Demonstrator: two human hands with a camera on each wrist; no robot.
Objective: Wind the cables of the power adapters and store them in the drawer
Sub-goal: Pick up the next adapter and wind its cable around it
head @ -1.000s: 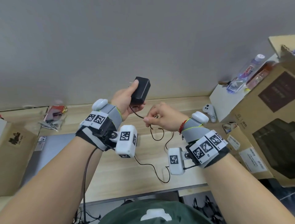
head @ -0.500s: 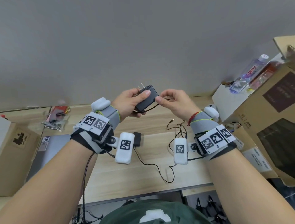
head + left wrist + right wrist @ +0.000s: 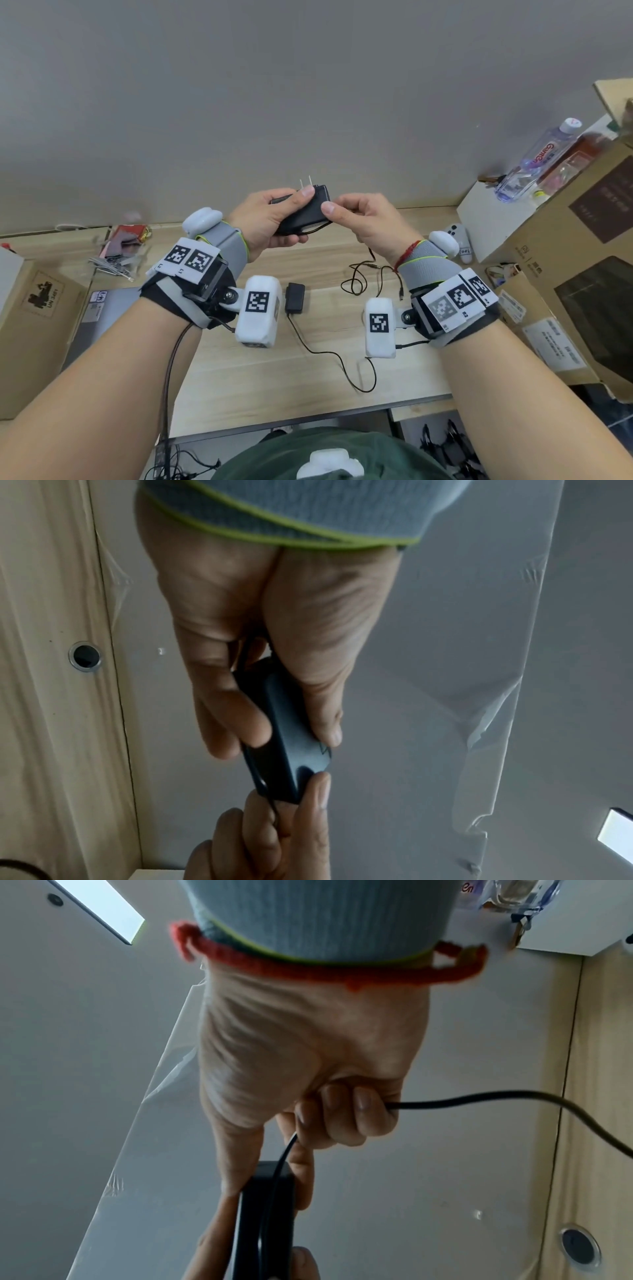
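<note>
Black plastic fills the left hand (image 3: 270, 222): it grips the power adapter (image 3: 303, 214) above the desk (image 3: 274, 387), thumb on top, prongs pointing up. The right hand (image 3: 363, 219) is closed on the thin cable (image 3: 479, 1097), pinching it against the adapter's end. I judge the winding step has only begun; much cable is loose on the desk. The next move calls for a new turn, kept tight. A second adapter (image 3: 295, 297) lies unwound on the desk. No drawer is visible.
</note>
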